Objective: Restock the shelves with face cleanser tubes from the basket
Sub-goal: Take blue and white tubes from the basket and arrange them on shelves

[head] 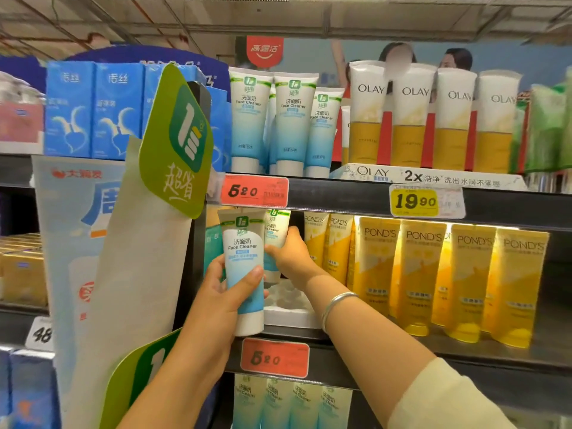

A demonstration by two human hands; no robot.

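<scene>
My left hand (226, 289) grips a white and blue face cleanser tube (243, 252), upright, cap down, at the front edge of the middle shelf (340, 339). My right hand (289, 255), with a silver bangle on its wrist, reaches into that shelf and holds a second matching tube (275, 233) just behind the first, above a white moulded tray (291, 311). Three more such tubes (291, 125) stand on the top shelf. The basket is out of view.
Yellow Pond's tubes (448, 274) fill the middle shelf to the right. Olay tubes (433, 119) stand above them. A green hanging sign (179, 144) juts out at the left. Red price tags (255, 191) mark the shelf edges. Pale green tubes (291, 404) stand on the shelf below.
</scene>
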